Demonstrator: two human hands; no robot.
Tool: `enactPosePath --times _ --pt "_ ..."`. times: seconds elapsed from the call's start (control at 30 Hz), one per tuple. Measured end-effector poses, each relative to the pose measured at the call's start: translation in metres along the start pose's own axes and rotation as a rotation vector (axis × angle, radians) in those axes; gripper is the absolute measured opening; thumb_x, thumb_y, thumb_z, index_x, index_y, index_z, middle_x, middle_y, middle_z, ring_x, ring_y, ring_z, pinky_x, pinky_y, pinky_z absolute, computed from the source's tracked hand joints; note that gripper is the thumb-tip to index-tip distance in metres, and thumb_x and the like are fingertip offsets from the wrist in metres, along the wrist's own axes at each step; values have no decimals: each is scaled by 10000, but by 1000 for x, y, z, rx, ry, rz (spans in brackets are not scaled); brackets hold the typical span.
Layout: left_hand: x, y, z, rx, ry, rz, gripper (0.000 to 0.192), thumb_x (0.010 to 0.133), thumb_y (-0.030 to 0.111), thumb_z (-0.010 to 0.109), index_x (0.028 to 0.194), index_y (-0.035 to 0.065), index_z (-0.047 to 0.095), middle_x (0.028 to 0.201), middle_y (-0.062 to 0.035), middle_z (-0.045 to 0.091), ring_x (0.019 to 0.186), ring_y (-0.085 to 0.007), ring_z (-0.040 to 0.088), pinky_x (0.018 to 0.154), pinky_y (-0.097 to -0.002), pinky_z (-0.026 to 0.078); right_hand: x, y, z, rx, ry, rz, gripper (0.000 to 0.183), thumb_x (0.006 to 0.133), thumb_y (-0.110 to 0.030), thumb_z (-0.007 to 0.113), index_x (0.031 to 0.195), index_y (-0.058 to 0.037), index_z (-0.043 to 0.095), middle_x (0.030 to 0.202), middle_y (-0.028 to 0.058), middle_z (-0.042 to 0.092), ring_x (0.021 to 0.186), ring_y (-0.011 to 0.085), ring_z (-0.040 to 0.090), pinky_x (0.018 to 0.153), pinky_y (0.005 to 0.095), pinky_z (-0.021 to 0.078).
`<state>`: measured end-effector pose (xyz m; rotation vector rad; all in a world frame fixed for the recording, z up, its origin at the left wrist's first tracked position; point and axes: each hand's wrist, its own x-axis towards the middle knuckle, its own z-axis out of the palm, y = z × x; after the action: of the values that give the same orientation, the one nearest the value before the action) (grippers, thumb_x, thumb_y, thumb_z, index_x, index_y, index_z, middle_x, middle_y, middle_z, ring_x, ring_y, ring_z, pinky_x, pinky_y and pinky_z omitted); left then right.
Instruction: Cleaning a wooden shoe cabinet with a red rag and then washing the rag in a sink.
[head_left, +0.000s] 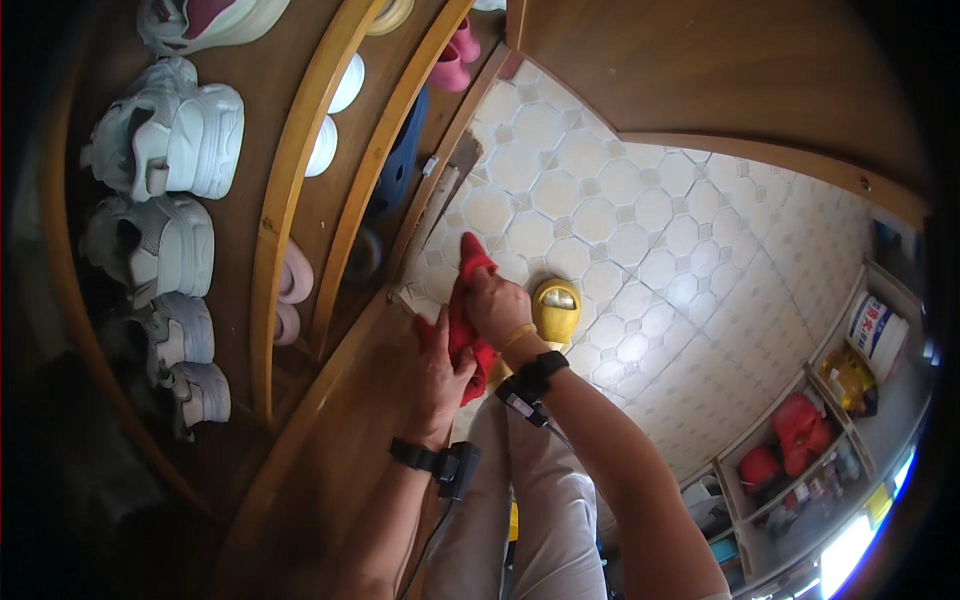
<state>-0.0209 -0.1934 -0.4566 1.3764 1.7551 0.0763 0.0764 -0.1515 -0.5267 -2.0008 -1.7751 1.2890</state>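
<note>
A bunched red cloth hangs between my two hands, above the tiled floor and in front of an open wooden shoe cabinet. My right hand is closed around the upper part of the cloth, and a pointed end sticks out beyond the fist. Against the cloth's lower left side rests my left hand, its fingers extended and thumb apart; part of the cloth shows on both sides of it. Below the hands, a yellow slipper is on my foot.
White sneakers, pink slippers and dark blue clogs stand on the cabinet shelves at left. Wooden door panels stand at upper right and lower left. A compartmented shelf at right holds a white tub and red items.
</note>
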Motion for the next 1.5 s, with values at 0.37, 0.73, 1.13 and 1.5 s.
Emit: enactPosePath --times 0.37,0.73,1.13,1.5 --pt "-35 4 3 -346 17 55 474 754 46 498 1201 49 338 1079 -173 486 982 -259 486 824 -317 384 -51 45 -4 1249 -65 447 324 659 -78 504 973 0 517 765 61 566 714 141 516 669 264 425" --pt "14 -85 44 -721 10 -385 490 831 349 457 1167 2 377 1105 -104 468 994 -173 440 862 -278 330 8 63 95 207 -87 143 250 764 -284 471 907 -78 464 963 208 497 756 370 535 652 448 432" --pt "156 -187 70 -913 -28 -414 527 823 339 423 1256 87 260 1237 -121 347 1116 -244 363 931 -350 306 165 46 163 -121 -152 -19 327 858 -239 306 1107 -71 435 937 165 506 822 326 502 759 420 378" --pt "136 -197 83 -732 112 -520 435 853 283 393 1177 -6 369 1159 -178 426 1056 -225 419 892 -292 310 143 78 198 -402 238 -312 227 795 -217 377 983 -149 487 1009 94 494 845 246 507 700 394 376"
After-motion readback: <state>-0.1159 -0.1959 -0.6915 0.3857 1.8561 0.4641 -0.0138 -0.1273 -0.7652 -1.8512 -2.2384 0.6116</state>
